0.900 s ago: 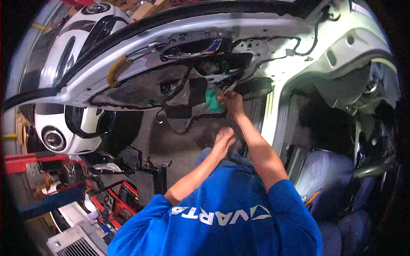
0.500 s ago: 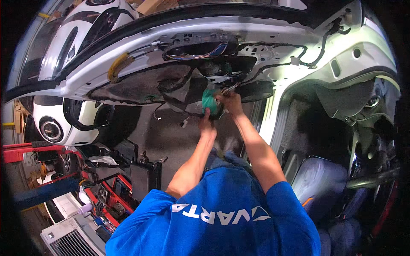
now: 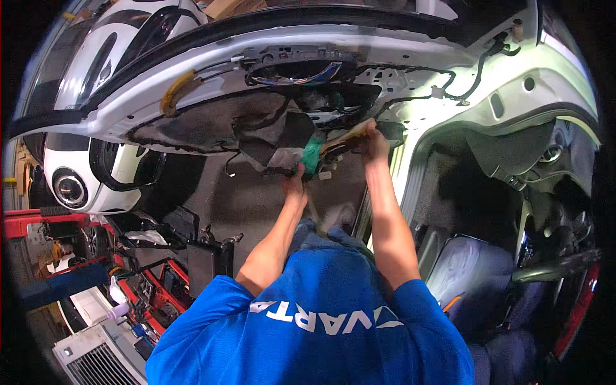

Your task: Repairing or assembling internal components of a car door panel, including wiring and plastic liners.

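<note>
In front of me hangs the stripped inside of a white car door (image 3: 410, 83), with dark sheeting (image 3: 256, 138) over its openings. My left hand (image 3: 294, 186) is closed on the lower edge of a green, soft-looking piece (image 3: 312, 156) at the door's lower edge. Whether that is tape or cloth I cannot tell. A tan, narrow strip (image 3: 346, 138) stretches from the green piece toward the right. My right hand (image 3: 376, 147) pinches the strip's far end, close to the door's hinge side. A white connector (image 3: 325, 174) dangles just below the strip.
A chrome-edged door handle (image 3: 333, 70) and a yellowish curved piece (image 3: 176, 93) sit higher on the door. The car's seat (image 3: 471, 269) is at my right. A second white car (image 3: 106, 173), red metal frames (image 3: 38, 224) and a grey vented unit (image 3: 96, 359) stand at left.
My right hand has moved away from the green piece toward the right, and the tan strip now spans between both hands. My left hand has shifted slightly left.
</note>
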Available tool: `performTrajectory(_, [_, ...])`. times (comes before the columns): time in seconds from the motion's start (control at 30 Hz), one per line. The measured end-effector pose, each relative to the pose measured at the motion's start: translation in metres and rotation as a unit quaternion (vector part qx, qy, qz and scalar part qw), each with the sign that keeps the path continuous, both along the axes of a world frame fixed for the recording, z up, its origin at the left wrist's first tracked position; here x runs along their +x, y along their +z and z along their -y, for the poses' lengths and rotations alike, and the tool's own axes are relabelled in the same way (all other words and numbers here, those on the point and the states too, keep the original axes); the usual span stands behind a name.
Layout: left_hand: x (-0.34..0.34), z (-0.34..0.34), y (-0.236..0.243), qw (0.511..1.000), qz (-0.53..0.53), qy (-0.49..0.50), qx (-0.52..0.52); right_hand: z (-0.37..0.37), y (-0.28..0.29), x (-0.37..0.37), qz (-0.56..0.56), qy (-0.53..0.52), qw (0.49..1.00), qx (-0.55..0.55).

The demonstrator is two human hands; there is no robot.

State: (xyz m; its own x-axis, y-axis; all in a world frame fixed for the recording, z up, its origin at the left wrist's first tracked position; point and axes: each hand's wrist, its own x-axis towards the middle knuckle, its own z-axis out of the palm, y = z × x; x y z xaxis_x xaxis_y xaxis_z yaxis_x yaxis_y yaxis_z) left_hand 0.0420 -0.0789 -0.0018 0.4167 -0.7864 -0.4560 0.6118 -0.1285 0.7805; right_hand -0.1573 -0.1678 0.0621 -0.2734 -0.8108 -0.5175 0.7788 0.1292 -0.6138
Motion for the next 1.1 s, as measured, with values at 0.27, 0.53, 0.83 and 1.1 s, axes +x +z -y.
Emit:
performTrajectory(0.27, [0.007,-0.006,-0.004,0.992,-0.068,0.014,0.106,-0.055,0.043,0.014,-0.717,0.035,0.69,-0.089])
performTrajectory(0.53, [0.002,-0.003,0.002,0.997,-0.069,0.009,-0.018,-0.019,0.03,0.076,-0.77,0.574,0.203,-0.189])
performTrajectory(0.83, [-0.005,0.014,0.018,0.994,0.079,0.062,0.044,-0.016,0.043,0.062,-0.706,0.599,0.319,-0.203])
performTrajectory(1.1, [-0.007,0.013,0.029,0.989,0.139,0.048,0.016,0.001,0.054,-0.014,-0.76,0.601,0.148,-0.198])
